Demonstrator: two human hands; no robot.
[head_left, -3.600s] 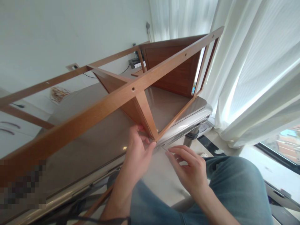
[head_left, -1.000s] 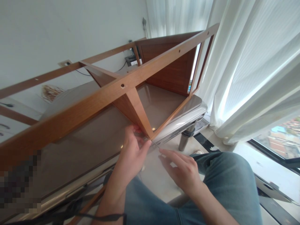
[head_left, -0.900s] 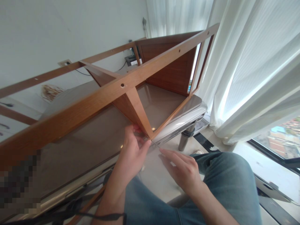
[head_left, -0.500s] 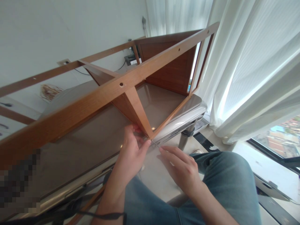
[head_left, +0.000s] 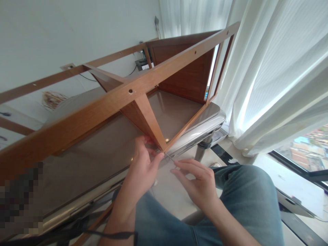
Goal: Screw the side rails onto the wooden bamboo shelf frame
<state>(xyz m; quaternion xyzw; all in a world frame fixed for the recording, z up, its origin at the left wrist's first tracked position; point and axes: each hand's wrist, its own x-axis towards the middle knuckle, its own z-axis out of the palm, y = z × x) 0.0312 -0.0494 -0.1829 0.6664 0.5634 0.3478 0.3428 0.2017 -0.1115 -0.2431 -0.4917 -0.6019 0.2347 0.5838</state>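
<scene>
A brown wooden cabinet frame (head_left: 143,89) lies on its side on a glossy beige table (head_left: 102,150). My left hand (head_left: 145,167) pinches the frame's lower rail right at the joint where an upright divider meets it, thumb and fingers closed on the wood. My right hand (head_left: 198,184) sits just right of that joint, fingers curled round a thin metal tool (head_left: 169,158) whose tip points into the corner. What kind of tool it is cannot be made out.
The table's rounded edge and a metal leg (head_left: 202,152) are beside my knees in blue jeans (head_left: 246,201). White curtains (head_left: 269,75) hang at the right over a window. A wall with a socket (head_left: 67,65) is behind the frame.
Hardly anything has moved. My right hand's fingers have curled in a little and shifted slightly at the thin tool; the left hand has stayed on the joint.
</scene>
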